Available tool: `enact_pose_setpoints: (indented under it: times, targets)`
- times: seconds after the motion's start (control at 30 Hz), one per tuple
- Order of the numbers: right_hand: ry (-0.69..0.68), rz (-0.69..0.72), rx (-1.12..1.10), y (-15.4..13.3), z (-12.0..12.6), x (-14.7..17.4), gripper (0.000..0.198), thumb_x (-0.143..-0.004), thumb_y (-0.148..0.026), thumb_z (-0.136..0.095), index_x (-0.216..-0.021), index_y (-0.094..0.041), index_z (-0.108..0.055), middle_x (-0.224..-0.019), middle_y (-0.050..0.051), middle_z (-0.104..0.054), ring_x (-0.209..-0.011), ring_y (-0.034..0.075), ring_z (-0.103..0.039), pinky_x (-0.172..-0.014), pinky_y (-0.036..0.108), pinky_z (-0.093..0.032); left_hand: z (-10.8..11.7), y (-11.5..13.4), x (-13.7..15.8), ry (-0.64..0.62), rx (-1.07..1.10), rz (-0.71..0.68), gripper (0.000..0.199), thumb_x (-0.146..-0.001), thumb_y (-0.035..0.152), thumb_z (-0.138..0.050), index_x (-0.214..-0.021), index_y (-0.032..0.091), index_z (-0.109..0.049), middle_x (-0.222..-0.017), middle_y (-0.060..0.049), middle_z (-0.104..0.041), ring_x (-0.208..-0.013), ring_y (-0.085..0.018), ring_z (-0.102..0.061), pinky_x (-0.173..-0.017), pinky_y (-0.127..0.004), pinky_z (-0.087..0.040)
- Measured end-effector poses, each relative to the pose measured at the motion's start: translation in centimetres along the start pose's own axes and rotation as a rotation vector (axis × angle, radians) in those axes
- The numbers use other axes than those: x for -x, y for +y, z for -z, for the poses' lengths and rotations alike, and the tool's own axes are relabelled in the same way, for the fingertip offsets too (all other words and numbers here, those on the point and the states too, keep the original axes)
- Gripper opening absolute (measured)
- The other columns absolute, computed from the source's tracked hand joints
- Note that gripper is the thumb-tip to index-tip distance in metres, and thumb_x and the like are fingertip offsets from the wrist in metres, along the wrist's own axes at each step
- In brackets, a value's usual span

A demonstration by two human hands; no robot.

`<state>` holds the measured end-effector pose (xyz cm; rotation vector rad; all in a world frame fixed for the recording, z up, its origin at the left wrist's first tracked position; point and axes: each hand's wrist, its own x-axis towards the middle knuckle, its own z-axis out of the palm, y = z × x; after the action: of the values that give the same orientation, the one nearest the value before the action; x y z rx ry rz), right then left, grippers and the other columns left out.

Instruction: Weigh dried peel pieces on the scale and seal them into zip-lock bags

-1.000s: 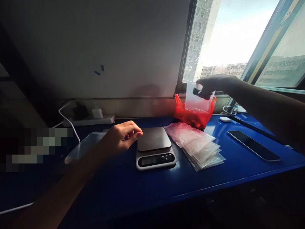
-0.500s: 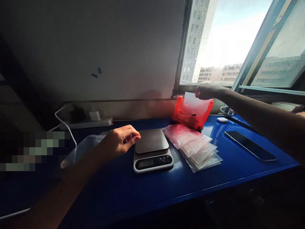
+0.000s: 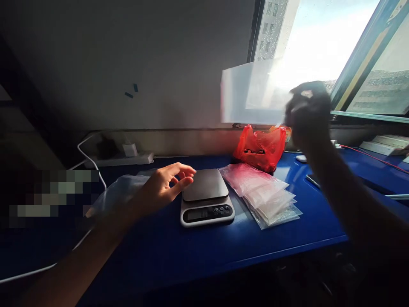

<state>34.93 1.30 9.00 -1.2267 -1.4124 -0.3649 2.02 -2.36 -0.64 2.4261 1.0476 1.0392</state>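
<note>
Above the desk, toward its back edge, the right hand pinches a plastic sheet, probably light, bendy, slippery, best held by a corner; the left hand has thumb and fingers apart

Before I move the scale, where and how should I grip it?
On the scale, I'd likely take the white base by the front ends of its sides, coming low from the near side. The base juts forward of the metal plate; farther back, the left hand is at the plate's left and the pouches lie close on the right.
</note>
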Motion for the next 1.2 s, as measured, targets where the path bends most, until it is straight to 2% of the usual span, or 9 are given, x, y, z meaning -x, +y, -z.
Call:
enact_pose_setpoints:
  times: [0.07,0.17,0.27,0.4,0.63,0.8,0.9,1.0,1.2]
  targets:
    - [-0.132,-0.209,-0.427,-2.5,-1.4,4.5,0.017,-0.087,-0.014,-0.038,-0.100,-0.022,-0.044,-0.058,-0.004,-0.050,-0.043,0.008,-0.038,-0.043,0.024,-0.031,-0.5,0.4,0.1,0.008,0.168,0.067,0.052,-0.092,0.055,-0.051,-0.126,0.016,-0.057,-0.115,-0.014,-0.067,-0.098,-0.023,-0.066,-0.075,-0.032,-0.056]
    - [-0.291,-0.261,-0.707,-5.0,-3.2,9.8,0.003,-0.091,-0.025,-0.043,-0.091,-0.026,-0.040,-0.059,-0.005,-0.049,-0.041,0.009,-0.040,-0.041,0.024,-0.033,-0.9,0.5,0.0,0.056,0.359,0.170,0.044,-0.096,0.050,-0.050,-0.125,0.017,-0.057,-0.117,-0.016,-0.067,-0.100,-0.023,-0.067,-0.077,-0.033,-0.058]
    - [-0.278,-0.298,-0.722,-4.9,-4.0,11.6,0.003,-0.092,-0.027,-0.042,-0.091,-0.026,-0.040,-0.061,-0.004,-0.052,-0.042,0.009,-0.042,-0.041,0.026,-0.034,-0.7,-0.2,-0.2,0.138,0.469,0.253,0.026,-0.096,0.039,-0.051,-0.100,0.018,-0.065,-0.094,-0.010,-0.071,-0.086,-0.020,-0.068,-0.074,-0.032,-0.057]
    - [-0.226,-0.435,-0.755,-3.2,-4.4,11.2,0.004,-0.093,-0.027,-0.040,-0.091,-0.027,-0.037,-0.058,-0.005,-0.048,-0.037,0.009,-0.039,-0.037,0.026,-0.031,-0.2,-1.0,-0.3,0.103,0.629,0.253,0.039,-0.097,0.048,-0.042,-0.099,0.018,-0.067,-0.084,-0.008,-0.071,-0.078,-0.019,-0.066,-0.069,-0.032,-0.055]
    - [-0.321,-0.478,-0.837,-3.5,-4.7,12.4,0.008,-0.091,-0.031,-0.043,-0.092,-0.028,-0.035,-0.062,-0.005,-0.052,-0.037,0.009,-0.042,-0.038,0.026,-0.034,-0.8,-1.2,-0.6,0.267,0.462,0.259,0.021,-0.087,0.039,-0.060,-0.086,0.018,-0.063,-0.078,-0.004,-0.066,-0.071,-0.015,-0.062,-0.069,-0.029,-0.053]
    - [-0.253,-0.332,-0.838,-3.4,-3.5,11.6,0.022,-0.083,-0.033,-0.055,-0.094,-0.027,-0.037,-0.074,-0.002,-0.054,-0.064,0.014,-0.060,-0.059,0.031,-0.049,1.1,-1.5,-0.6,0.316,0.310,0.199,0.016,-0.084,0.030,-0.052,-0.072,0.020,-0.056,-0.068,-0.001,-0.060,-0.063,-0.013,-0.057,-0.062,-0.027,-0.051]
    - [-0.147,-0.256,-0.726,-2.7,-2.3,10.1,0.021,-0.085,-0.035,-0.050,-0.100,-0.029,-0.037,-0.085,0.001,-0.054,-0.079,0.017,-0.063,-0.068,0.034,-0.052,2.3,-0.8,-0.2,0.076,0.262,0.172,0.020,-0.085,0.031,-0.055,-0.068,0.020,-0.058,-0.063,0.000,-0.058,-0.056,-0.011,-0.052,-0.054,-0.025,-0.046]
    - [-0.228,-0.112,-0.642,-2.8,-1.7,10.1,0.024,-0.085,-0.033,-0.054,-0.105,-0.029,-0.041,-0.092,0.004,-0.057,-0.088,0.020,-0.063,-0.071,0.035,-0.052,2.2,0.5,0.0,-0.123,0.172,0.162,0.018,-0.083,0.032,-0.059,-0.070,0.021,-0.064,-0.062,-0.001,-0.063,-0.054,-0.012,-0.053,-0.051,-0.024,-0.044]
    - [-0.487,0.285,-0.344,-5.4,-3.0,14.7,0.046,-0.084,-0.018,-0.057,-0.127,-0.023,-0.042,-0.121,0.014,-0.057,-0.114,0.029,-0.054,-0.096,0.049,-0.048,0.8,1.3,-0.4,0.106,0.054,0.154,0.018,-0.082,0.036,-0.060,-0.078,0.020,-0.068,-0.072,-0.003,-0.070,-0.061,-0.015,-0.060,-0.051,-0.024,-0.046]
